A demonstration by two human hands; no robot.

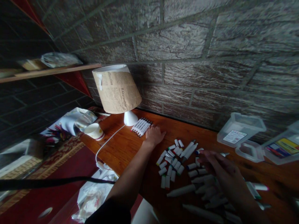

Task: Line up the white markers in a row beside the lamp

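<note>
My left hand (155, 135) lies on the wooden table, thumb stretched out sideways, its fingers at the right side of a neat row of capped white markers (141, 126). My right hand (220, 166) hovers over a heap of loose items, fingertips together at a white marker cap (199, 151) with a dark blue end. Shadow and blur make that grip hard to see. Between the hands lie many loose white caps (171, 163) with coloured ends. Uncapped marker bodies (205, 189) are spread below my right hand, and two more uncapped markers (189, 150) lie behind the caps.
A lamp (119, 90) with a newsprint shade stands behind the marker row, its white cord crossing the table. A paper cup (94, 131) sits at the left edge. Clear plastic boxes (241, 129) stand at the right, before a brick wall (177, 40).
</note>
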